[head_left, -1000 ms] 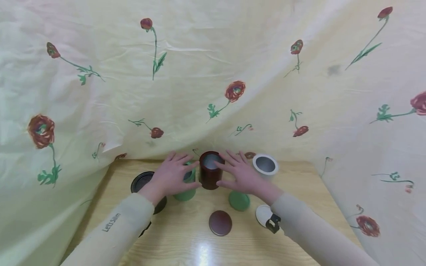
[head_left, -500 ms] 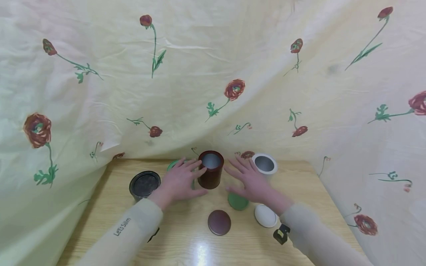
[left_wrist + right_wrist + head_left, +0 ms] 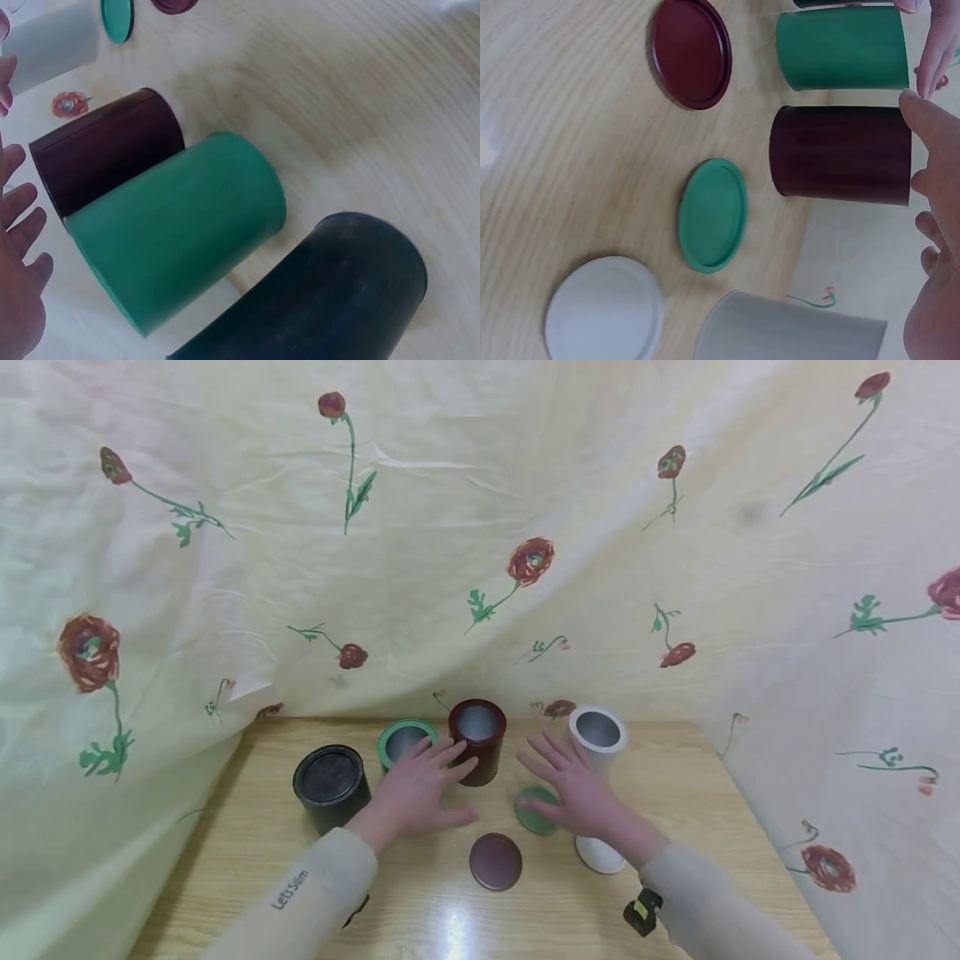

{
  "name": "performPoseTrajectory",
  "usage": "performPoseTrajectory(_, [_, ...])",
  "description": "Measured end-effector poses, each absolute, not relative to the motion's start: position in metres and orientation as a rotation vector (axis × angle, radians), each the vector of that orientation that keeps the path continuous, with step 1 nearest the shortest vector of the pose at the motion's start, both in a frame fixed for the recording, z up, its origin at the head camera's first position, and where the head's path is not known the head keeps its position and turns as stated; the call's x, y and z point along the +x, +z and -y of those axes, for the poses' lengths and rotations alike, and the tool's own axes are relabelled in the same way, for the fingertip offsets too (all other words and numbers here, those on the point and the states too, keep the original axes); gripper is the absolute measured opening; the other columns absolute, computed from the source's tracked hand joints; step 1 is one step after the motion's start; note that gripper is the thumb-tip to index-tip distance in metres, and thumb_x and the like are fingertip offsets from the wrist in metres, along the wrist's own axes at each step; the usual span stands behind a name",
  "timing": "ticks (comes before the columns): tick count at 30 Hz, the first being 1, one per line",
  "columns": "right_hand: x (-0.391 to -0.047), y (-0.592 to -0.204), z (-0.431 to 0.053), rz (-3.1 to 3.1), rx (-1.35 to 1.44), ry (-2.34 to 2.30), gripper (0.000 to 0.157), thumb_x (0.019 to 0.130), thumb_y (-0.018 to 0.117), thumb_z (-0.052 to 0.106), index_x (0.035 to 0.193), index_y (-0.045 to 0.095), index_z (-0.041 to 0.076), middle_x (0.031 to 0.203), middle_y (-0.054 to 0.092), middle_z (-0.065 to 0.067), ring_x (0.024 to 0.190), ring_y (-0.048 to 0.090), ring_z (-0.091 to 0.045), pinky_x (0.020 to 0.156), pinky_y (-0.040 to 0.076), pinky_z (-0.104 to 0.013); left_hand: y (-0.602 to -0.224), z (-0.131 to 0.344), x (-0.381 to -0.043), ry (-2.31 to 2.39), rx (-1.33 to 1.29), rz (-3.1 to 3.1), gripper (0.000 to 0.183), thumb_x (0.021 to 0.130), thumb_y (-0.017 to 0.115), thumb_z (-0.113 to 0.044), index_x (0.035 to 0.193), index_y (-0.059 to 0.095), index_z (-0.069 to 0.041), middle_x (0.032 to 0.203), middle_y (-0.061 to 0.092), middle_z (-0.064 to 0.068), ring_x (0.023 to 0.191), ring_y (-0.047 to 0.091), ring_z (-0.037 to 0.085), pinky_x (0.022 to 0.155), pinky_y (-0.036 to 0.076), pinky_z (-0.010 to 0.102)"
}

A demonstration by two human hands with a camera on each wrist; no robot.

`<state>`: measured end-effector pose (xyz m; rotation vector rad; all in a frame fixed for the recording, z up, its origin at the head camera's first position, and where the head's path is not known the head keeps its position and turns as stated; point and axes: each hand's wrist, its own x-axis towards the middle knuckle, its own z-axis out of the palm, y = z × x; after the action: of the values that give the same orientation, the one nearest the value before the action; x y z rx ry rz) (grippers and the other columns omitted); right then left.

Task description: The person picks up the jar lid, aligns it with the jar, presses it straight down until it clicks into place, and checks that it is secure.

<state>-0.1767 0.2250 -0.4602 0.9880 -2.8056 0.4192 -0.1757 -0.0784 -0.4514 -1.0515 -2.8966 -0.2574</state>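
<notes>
An uncovered dark red canister (image 3: 480,756) stands at the back of the table, with an uncovered green canister (image 3: 405,737) close on its left. My left hand (image 3: 416,789), fingers spread, hovers in front of these two and holds nothing; it hides much of the green one. My right hand (image 3: 576,793), also spread and holding nothing, is above the green lid (image 3: 531,818) and in front of the white canister (image 3: 597,733). The black canister (image 3: 330,789), its top apparently covered, stands left of my left hand. In the right wrist view, the dark red canister (image 3: 840,154) stands apart from the white one.
A dark red lid (image 3: 496,862) lies flat in the middle of the wooden table (image 3: 420,910). Right of it is a white lid (image 3: 600,857), partly under my right hand. A flowered cloth (image 3: 420,568) hangs behind the table and along its sides.
Both hands have drawn back from beside the dark red canister's rim towards me, and the right one has shifted right. The green canister's rim has come into view; the canisters stay put.
</notes>
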Motion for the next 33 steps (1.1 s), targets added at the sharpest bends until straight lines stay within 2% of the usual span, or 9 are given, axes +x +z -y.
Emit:
performPoseTrajectory(11, [-0.167, -0.475, -0.233, 2.833, 0.962, 0.442, 0.07, 0.094, 0.082, 0.037, 0.152, 0.06, 0.006, 0.167, 0.042, -0.021, 0.157, 0.03, -0.05, 0.124, 0.014, -0.077, -0.469, 0.074, -0.162, -0.368, -1.075, 2.879, 0.078, 0.095, 0.07, -0.065, 0.156, 0.058, -0.018, 0.167, 0.046, 0.009, 0.156, 0.041, 0.032, 0.13, 0.027, 0.054])
performPoseTrajectory(18, [-0.162, -0.482, -0.236, 2.852, 0.945, 0.482, 0.068, 0.093, 0.083, 0.039, 0.15, 0.062, 0.007, 0.167, 0.043, -0.02, 0.157, 0.029, -0.049, 0.124, 0.014, -0.076, -0.484, 0.072, -0.157, -0.237, -1.132, 2.842, 0.082, 0.095, 0.064, -0.072, 0.158, 0.055, -0.02, 0.17, 0.041, 0.009, 0.161, 0.029, 0.029, 0.133, 0.019, 0.049])
performPoseTrajectory(25, [-0.16, -0.489, -0.236, 2.879, 0.945, 0.486, 0.069, 0.095, 0.08, 0.043, 0.151, 0.061, 0.008, 0.167, 0.043, -0.019, 0.157, 0.029, -0.049, 0.124, 0.014, -0.077, -0.494, 0.069, -0.15, -0.316, -1.134, 2.866, 0.081, 0.094, 0.07, -0.067, 0.158, 0.056, -0.018, 0.169, 0.042, 0.011, 0.158, 0.035, 0.033, 0.13, 0.028, 0.05])
performPoseTrajectory(33, [-0.156, -0.498, -0.233, 2.899, 0.933, 0.497, 0.07, 0.094, 0.08, 0.045, 0.152, 0.061, 0.01, 0.167, 0.043, -0.018, 0.158, 0.029, -0.048, 0.124, 0.014, -0.076, -0.508, 0.07, -0.143, -0.26, -1.097, 2.869, 0.082, 0.094, 0.066, -0.071, 0.157, 0.057, -0.02, 0.17, 0.04, 0.007, 0.158, 0.036, 0.028, 0.13, 0.028, 0.048])
